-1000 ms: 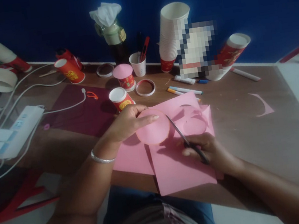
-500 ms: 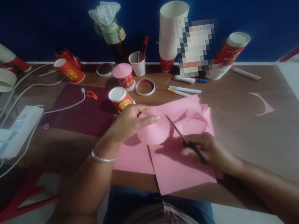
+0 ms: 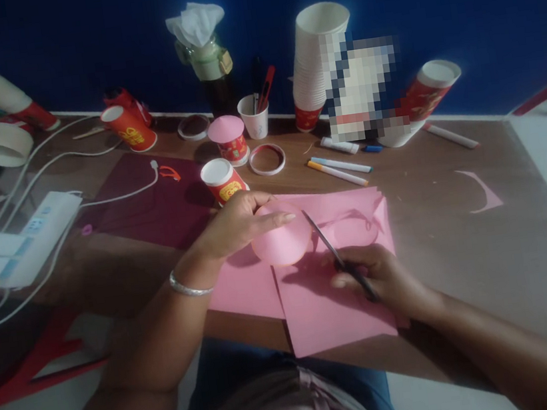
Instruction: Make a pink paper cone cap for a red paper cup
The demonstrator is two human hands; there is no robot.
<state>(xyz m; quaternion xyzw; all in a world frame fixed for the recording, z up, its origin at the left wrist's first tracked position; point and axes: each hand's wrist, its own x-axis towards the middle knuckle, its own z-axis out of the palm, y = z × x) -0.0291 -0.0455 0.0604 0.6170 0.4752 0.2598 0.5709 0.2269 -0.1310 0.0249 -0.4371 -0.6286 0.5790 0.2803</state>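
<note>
My left hand pinches a round pink paper disc between thumb and fingers, its edge outlined in orange. In my right hand is a pair of scissors, with the blades pointing up and left beside the disc's right edge; they look closed. Pink paper sheets lie overlapping beneath both hands, and on them, right of the disc, is crumpled pink paper. Just beyond my left hand stands a red paper cup, upside down. Behind it is another red cup with a pink cone roof.
A tape roll, markers and a white cup of tools sit farther back. Tall stacked cups and a bottle stand by the blue wall. At left, a power strip trails cables. A curved pink scrap lies right.
The pink paper behind the disc has dropped lower onto the sheets, uncovering more of the yellow marker. Both hands stay almost in place, and the view has shifted slightly.
</note>
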